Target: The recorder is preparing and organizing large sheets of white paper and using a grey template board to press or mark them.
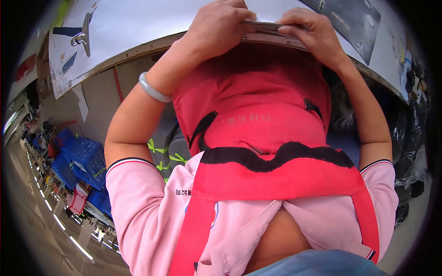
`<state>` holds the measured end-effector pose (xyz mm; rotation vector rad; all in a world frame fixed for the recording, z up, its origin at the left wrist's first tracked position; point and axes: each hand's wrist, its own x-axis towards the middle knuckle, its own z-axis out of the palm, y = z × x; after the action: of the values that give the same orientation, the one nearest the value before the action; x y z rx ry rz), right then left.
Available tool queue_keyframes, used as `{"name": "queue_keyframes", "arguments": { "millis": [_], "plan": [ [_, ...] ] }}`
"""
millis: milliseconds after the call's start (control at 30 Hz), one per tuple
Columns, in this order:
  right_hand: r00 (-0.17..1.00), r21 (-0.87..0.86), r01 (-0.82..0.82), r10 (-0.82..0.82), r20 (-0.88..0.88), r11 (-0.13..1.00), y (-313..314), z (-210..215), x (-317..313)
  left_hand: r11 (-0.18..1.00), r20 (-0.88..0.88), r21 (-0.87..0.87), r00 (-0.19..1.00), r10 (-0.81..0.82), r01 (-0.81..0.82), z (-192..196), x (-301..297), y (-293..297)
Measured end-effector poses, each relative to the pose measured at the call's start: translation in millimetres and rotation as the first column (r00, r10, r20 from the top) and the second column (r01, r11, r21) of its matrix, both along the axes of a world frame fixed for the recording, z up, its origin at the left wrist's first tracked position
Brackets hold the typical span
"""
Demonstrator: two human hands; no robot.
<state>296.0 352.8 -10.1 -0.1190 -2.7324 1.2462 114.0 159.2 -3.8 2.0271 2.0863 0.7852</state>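
Note:
At the near edge of the white-topped table point(138, 30), both of my hands hold a thin, dark flat piece point(264, 25) between them. Its edge looks layered, but I cannot make out its kind. My left hand point(217, 26) is closed on the left end, fingertips curled over the top. The right end is pinched by my right hand point(314, 34), with the thumb on the near side. A pale bracelet point(154, 88) circles my left wrist. Below the hands spreads my red apron point(267, 101) with black trim.
A metal clip point(83, 37) lies at the table's left end. On the right rests a dark flat board point(352, 23) with metal parts. Blue crates point(83, 158) stand on the floor at left; black plastic bags point(407, 147) bunch at the right.

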Motion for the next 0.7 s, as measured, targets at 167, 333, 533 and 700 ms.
{"name": "queue_keyframes", "arguments": {
  "millis": [167, 333, 533, 700],
  "plan": [
    [0.931, -0.397, 0.103, 0.052, 0.361, 0.912, 24.7, 16.4, -41.4, 0.931, 0.478, -0.361, 0.848, 0.229, -0.048, 23.1, -18.3, 18.3],
    [0.971, -0.040, 0.048, -0.037, 0.238, 0.998, 17.6, 1.2, -24.3, 0.975, 0.431, -0.221, 0.897, 0.097, 0.001, 12.6, -6.1, 11.0],
    [0.955, 0.614, 0.155, 0.042, -0.294, 0.774, -31.2, -17.9, 10.5, 0.907, -0.318, 0.421, 0.933, 0.171, -0.023, -32.6, 12.2, -20.7],
    [0.970, 0.477, 0.129, -0.010, -0.245, 0.869, -31.6, -4.5, 7.8, 0.997, -0.117, 0.079, 0.993, 0.028, -0.019, -9.9, 8.9, -15.7]
  ]
}}
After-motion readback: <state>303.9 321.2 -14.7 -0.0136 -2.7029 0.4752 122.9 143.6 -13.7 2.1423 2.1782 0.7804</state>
